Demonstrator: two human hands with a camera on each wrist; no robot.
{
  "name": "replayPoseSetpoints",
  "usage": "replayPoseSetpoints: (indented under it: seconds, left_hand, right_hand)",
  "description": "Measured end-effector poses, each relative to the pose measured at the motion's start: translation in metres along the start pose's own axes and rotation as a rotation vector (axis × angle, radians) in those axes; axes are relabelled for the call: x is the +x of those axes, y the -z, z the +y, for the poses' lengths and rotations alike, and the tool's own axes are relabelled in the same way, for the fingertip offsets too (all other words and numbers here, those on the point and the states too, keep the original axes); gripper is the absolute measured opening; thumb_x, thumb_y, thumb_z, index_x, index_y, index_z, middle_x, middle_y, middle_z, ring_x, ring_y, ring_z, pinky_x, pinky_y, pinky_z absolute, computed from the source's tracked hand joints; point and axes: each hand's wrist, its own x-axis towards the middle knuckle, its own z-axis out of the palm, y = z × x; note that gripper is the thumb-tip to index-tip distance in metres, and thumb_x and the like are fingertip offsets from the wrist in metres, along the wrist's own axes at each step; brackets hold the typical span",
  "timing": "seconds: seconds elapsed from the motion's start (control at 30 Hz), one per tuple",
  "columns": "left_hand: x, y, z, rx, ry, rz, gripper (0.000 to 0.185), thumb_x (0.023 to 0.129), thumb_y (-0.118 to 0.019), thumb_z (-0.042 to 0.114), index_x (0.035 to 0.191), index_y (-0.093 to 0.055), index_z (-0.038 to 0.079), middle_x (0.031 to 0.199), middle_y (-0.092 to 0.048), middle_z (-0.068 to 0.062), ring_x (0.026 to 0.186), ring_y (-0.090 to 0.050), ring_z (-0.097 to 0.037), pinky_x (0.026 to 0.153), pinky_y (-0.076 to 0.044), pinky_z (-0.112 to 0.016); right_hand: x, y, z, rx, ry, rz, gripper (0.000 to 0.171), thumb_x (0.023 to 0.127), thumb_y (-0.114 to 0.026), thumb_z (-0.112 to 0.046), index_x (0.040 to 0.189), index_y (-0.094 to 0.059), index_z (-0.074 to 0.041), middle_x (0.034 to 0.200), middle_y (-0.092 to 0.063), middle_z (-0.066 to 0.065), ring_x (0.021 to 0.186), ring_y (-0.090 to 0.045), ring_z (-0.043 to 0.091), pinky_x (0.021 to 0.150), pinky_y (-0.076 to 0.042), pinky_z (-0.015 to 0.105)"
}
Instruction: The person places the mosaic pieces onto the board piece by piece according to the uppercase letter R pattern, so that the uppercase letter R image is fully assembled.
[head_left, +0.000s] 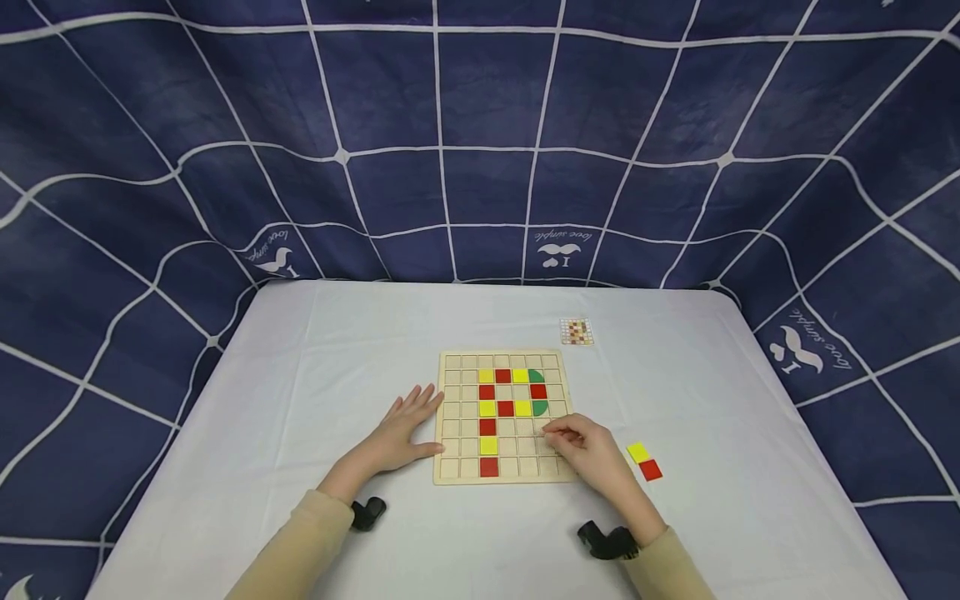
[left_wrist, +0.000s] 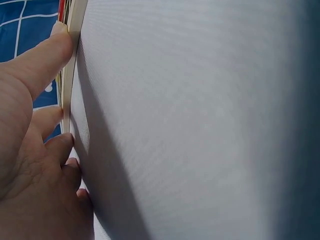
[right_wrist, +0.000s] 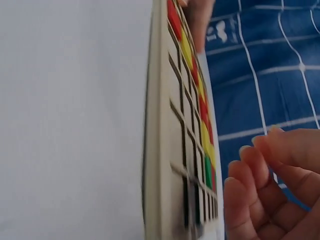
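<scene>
A wooden grid board (head_left: 457, 417) lies on the white table (head_left: 315, 375); red, yellow and green tiles (head_left: 487, 408) on it make a P shape. My left hand (head_left: 405, 429) lies flat on the table, its straight fingers and thumb against the board's left edge (left_wrist: 72, 50). Over the board's lower right cells is my right hand (head_left: 581, 446), with curled fingers (right_wrist: 240, 170) drawn towards the thumb. No tile shows between them in the right wrist view. The board (right_wrist: 175, 125) appears edge-on there, next to that hand.
A loose yellow tile (head_left: 637, 452) and a red tile (head_left: 650, 469) lie on the table right of the board. A small pattern card (head_left: 576, 331) lies beyond the board's far right corner. A dark blue cloth with white lines (head_left: 480, 142) hangs behind the table.
</scene>
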Motion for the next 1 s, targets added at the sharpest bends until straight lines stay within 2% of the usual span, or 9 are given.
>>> replayPoseSetpoints:
  seconds: [0.27, 0.47, 0.6, 0.77, 1.0]
  left_hand:
    - [0.000, 0.002, 0.003, -0.006, -0.005, -0.010, 0.088, 0.085, -0.076, 0.038, 0.155, -0.030, 0.011, 0.165, -0.017, -0.012, 0.154, -0.005, -0.034, 0.124, -0.004, -0.056]
    - [0.000, 0.001, 0.002, -0.003, -0.001, -0.007, 0.088, 0.085, -0.075, 0.038, 0.155, -0.030, 0.012, 0.165, -0.017, -0.011, 0.154, -0.005, -0.034, 0.124, -0.004, -0.055]
    - [-0.001, 0.000, 0.001, -0.008, -0.003, -0.010, 0.087, 0.086, -0.075, 0.038, 0.155, -0.030, 0.012, 0.165, -0.017, -0.011, 0.154, -0.005, -0.034, 0.124, -0.004, -0.055]
    - [-0.001, 0.001, 0.002, -0.013, -0.007, -0.007, 0.087, 0.086, -0.075, 0.037, 0.155, -0.031, 0.011, 0.165, -0.017, -0.012, 0.154, -0.005, -0.034, 0.124, -0.004, -0.056]
    - [-0.001, 0.001, 0.002, -0.002, -0.010, -0.012, 0.087, 0.086, -0.075, 0.038, 0.155, -0.030, 0.011, 0.165, -0.017, -0.012, 0.154, -0.005, -0.034, 0.124, -0.004, -0.056]
  right_hand:
    - [-0.011, 0.041, 0.023, -0.084, -0.119, -0.002, 0.019, 0.087, -0.072, -0.010, 0.106, -0.072, -0.010, 0.094, -0.069, 0.002, 0.080, -0.061, 0.010, 0.067, -0.051, 0.019]
    - [-0.020, 0.057, 0.034, -0.120, -0.180, -0.034, 0.030, 0.086, -0.075, -0.013, 0.114, -0.069, -0.008, 0.102, -0.069, 0.004, 0.087, -0.065, 0.013, 0.071, -0.053, 0.021]
    - [-0.025, 0.060, 0.037, -0.193, -0.187, -0.055, 0.034, 0.081, -0.079, -0.014, 0.113, -0.069, -0.005, 0.102, -0.069, 0.004, 0.089, -0.063, 0.015, 0.073, -0.053, 0.026]
    - [-0.027, 0.058, 0.039, -0.276, -0.186, -0.053, 0.032, 0.079, -0.081, -0.012, 0.109, -0.071, -0.005, 0.098, -0.066, 0.003, 0.085, -0.058, 0.015, 0.073, -0.050, 0.029]
    - [-0.028, 0.051, 0.040, -0.333, -0.181, -0.022, 0.029, 0.077, -0.081, -0.007, 0.104, -0.071, -0.003, 0.091, -0.061, 0.003, 0.079, -0.052, 0.016, 0.068, -0.044, 0.027]
